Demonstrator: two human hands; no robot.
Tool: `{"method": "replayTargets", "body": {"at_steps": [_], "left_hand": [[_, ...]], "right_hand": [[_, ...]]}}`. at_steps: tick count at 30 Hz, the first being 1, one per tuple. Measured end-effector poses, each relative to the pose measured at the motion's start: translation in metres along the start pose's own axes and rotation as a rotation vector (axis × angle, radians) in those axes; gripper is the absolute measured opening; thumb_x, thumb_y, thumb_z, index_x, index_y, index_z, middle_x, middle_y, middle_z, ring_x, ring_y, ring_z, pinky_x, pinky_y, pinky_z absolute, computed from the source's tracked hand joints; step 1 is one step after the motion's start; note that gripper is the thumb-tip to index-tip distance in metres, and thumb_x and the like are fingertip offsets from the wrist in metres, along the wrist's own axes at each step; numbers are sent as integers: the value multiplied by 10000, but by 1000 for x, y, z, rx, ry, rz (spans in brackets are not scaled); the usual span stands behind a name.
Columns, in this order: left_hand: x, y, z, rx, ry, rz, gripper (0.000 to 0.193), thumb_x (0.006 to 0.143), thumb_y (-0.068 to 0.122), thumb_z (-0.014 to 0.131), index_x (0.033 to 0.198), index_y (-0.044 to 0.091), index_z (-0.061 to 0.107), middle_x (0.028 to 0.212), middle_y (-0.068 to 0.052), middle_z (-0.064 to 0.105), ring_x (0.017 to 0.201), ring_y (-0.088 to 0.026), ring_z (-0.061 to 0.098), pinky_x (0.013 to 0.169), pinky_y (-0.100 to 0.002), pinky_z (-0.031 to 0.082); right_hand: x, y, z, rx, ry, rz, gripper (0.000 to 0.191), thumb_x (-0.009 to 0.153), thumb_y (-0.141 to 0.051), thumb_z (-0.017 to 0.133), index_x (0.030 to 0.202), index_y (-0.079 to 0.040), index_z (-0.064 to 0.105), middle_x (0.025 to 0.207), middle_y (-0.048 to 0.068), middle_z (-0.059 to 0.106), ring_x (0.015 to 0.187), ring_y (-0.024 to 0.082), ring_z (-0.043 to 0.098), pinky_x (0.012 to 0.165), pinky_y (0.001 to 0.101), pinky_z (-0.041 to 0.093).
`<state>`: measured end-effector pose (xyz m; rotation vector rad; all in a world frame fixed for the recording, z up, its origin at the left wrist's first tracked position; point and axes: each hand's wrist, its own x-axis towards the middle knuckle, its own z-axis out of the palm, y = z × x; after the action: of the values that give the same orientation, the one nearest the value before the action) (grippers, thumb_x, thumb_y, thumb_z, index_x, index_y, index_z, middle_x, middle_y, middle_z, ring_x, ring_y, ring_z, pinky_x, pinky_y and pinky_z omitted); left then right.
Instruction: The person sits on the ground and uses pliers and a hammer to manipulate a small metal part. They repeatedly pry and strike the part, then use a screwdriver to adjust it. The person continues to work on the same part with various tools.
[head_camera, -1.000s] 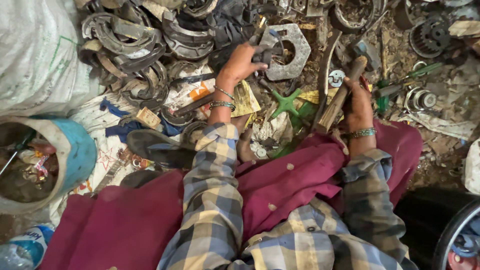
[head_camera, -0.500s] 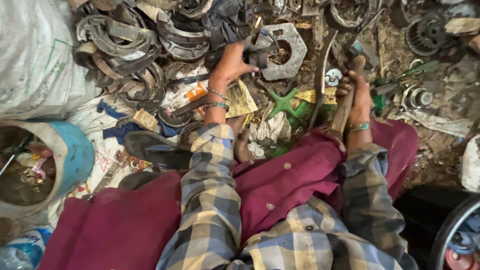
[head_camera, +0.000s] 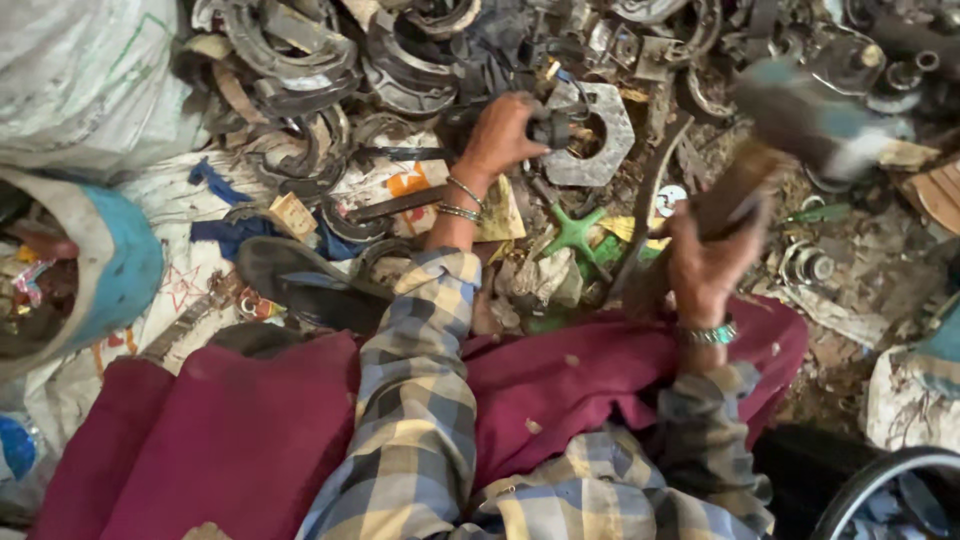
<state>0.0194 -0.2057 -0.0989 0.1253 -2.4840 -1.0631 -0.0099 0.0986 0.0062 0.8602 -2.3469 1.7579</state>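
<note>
My left hand (head_camera: 500, 135) reaches forward and pinches a small dark metal part (head_camera: 551, 128), holding it against a large grey hexagonal metal plate (head_camera: 605, 150) with a round hole. My right hand (head_camera: 705, 265) grips the wooden handle of a hammer (head_camera: 738, 190). The hammer is lifted, and its head (head_camera: 800, 110) is motion-blurred above and to the right of the plate. Both wrists wear metal bangles, and plaid sleeves cover my arms over maroon cloth on my lap.
A heap of curved metal scrap (head_camera: 300, 60) fills the ground ahead. A blue-rimmed bucket (head_camera: 125, 265) and a white sack (head_camera: 70, 90) sit at left. A dark sandal (head_camera: 300, 285), a green star-shaped piece (head_camera: 575, 232) and a wheel rim (head_camera: 880, 490) lie nearby.
My right hand has lifted the hammer up and to the right, so its head is now raised and blurred. My left hand has stayed on the small part at the hexagonal plate.
</note>
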Motion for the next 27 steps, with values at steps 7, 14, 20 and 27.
{"method": "replayTargets", "body": {"at_steps": [7,14,20,27], "left_hand": [[0,-1,11,10,-22,-26,504,572,230,969,995,51,762,978,-166,696,989,-373,646,916,-455,510],[0,-5,15,182,108,56,436,717,71,867,1126,107,720,1093,-136,662,1087,-372,628,953,-456,519],[5,2,5,-9,-29,1,500,582,265,953,990,53,757,951,-181,679,937,-393,639,873,-482,509],[5,7,9,75,-26,-43,486,558,280,974,864,-4,726,938,-214,674,946,-418,636,870,-479,513]], "right_hand": [[25,-27,14,319,94,-169,835,1001,4,787,1525,-66,141,1072,137,641,678,150,627,652,349,584],[-15,41,68,-474,-346,188,611,864,-197,790,1298,94,474,947,257,699,808,317,702,650,438,577],[16,-10,-2,40,124,51,542,879,-80,719,1323,-5,417,906,71,641,656,118,639,542,280,600],[73,-69,14,283,234,-176,543,924,-120,726,1373,40,465,923,213,695,759,272,713,686,421,593]]}}
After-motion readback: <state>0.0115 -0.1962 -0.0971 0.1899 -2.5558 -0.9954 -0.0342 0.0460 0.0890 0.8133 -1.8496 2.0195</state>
